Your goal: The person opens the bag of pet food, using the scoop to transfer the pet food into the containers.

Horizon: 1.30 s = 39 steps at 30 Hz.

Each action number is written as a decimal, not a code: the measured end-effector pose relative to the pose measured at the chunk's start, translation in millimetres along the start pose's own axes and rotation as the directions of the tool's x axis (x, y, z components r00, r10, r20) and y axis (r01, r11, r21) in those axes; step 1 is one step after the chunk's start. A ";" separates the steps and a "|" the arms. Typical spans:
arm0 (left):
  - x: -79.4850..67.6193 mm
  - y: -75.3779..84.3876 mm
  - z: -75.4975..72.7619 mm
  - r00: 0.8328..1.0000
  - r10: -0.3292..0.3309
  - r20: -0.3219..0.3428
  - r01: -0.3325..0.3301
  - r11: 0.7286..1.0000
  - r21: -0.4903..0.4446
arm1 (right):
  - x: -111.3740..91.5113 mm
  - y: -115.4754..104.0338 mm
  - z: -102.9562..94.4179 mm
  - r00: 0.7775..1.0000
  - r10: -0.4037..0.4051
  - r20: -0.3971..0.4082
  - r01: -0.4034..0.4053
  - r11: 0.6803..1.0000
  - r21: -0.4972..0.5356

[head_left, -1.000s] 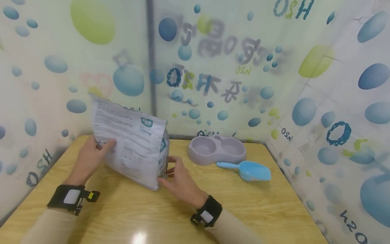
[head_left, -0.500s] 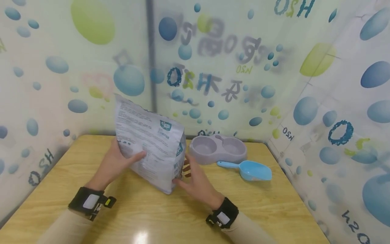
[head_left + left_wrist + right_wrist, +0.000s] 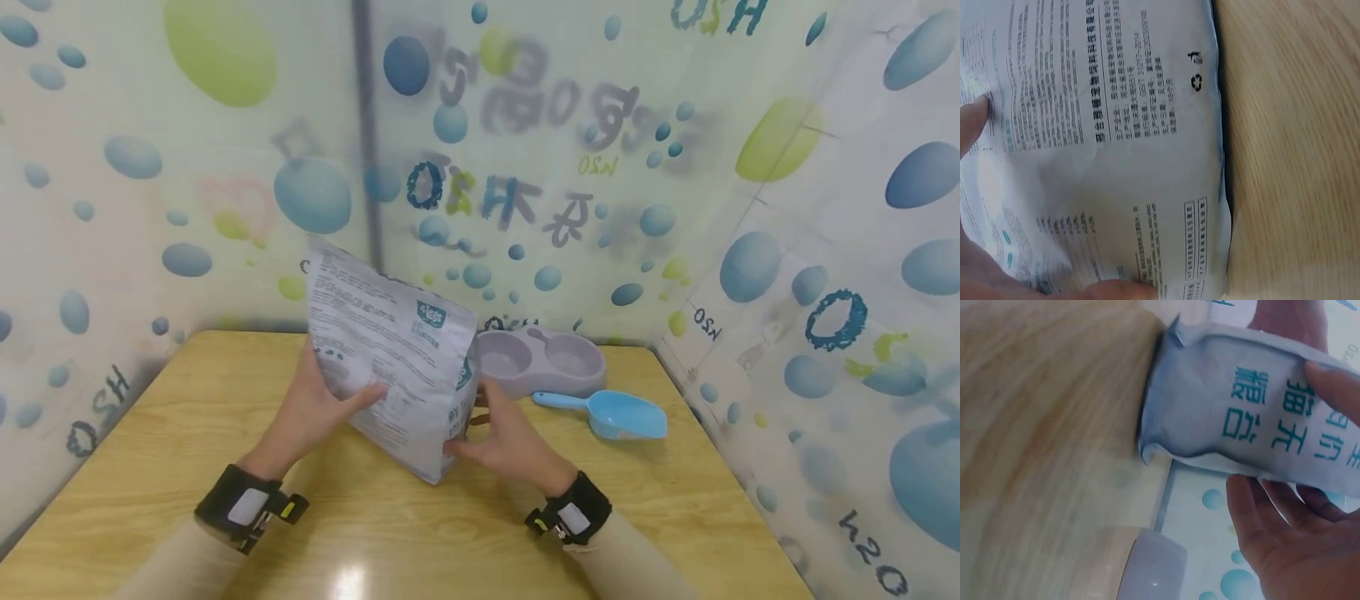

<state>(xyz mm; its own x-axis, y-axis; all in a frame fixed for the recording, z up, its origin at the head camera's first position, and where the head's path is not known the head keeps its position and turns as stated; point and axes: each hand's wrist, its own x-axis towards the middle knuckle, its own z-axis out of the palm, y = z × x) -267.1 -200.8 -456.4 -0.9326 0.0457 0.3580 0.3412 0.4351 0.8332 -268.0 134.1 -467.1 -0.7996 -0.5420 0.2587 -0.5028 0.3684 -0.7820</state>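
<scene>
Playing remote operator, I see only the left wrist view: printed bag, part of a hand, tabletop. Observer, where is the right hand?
Observer: The right hand is at the narrow side of the bag, its thumb near one edge.
Operator: Anything printed on that side?
Observer: Yes, the right wrist view shows teal characters there.
Operator: What else stands on the table?
Observer: In the head view, a grey double bowl stands toward the back, partly hidden by the bag; a light blue scoop lies in front of it.
</scene>
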 end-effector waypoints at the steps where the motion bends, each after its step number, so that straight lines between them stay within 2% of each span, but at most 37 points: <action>1: -0.4 1.1 1.2 1.000 0.000 -0.005 0.000 1.000 -0.002 | 0.5 -0.2 -1.7 1.000 0.006 0.009 -0.006 1.000 -0.002; 7: -7.5 7.7 7.4 0.996 -0.090 0.020 0.090 0.996 0.004 | 2.4 0.2 -8.2 0.999 0.008 0.051 -0.008 1.000 -0.004; 10: -10.5 10.5 12.9 0.994 -0.099 0.050 0.099 0.995 0.001 | 2.4 -0.6 -10.4 0.997 -0.025 0.067 0.025 1.000 -0.005; 18: -21.2 25.3 25.6 0.979 -0.133 0.157 0.109 0.983 0.151 | -1.1 -6.8 -20.6 0.989 -0.079 0.123 0.078 0.997 0.013; 23: -24.5 31.3 27.6 0.975 -0.120 0.189 0.080 0.975 0.205 | -2.1 -10.9 -26.4 0.987 -0.088 0.135 0.086 0.996 0.024; 29: -25.2 33.9 26.1 0.974 -0.100 0.201 0.048 0.968 0.248 | -4.1 -15.8 -29.7 0.987 -0.086 0.138 0.091 0.995 -0.030; 34: -24.9 33.4 26.0 0.978 -0.036 0.206 -0.014 0.971 0.237 | -5.8 -20.1 -30.9 0.985 -0.090 0.149 0.099 0.993 -0.056; 39: -24.0 32.7 27.4 0.976 -0.023 0.217 -0.022 0.979 0.204 | -7.2 -24.5 -30.9 0.982 -0.110 0.156 0.119 0.992 -0.049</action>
<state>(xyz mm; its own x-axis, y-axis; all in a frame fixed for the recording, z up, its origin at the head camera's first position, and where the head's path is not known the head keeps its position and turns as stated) -236.8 -163.0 -449.2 -0.9435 0.2302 0.2386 0.3308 0.6079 0.7218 -260.1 152.3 -432.3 -0.6782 -0.6905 0.2515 -0.6096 0.3376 -0.7172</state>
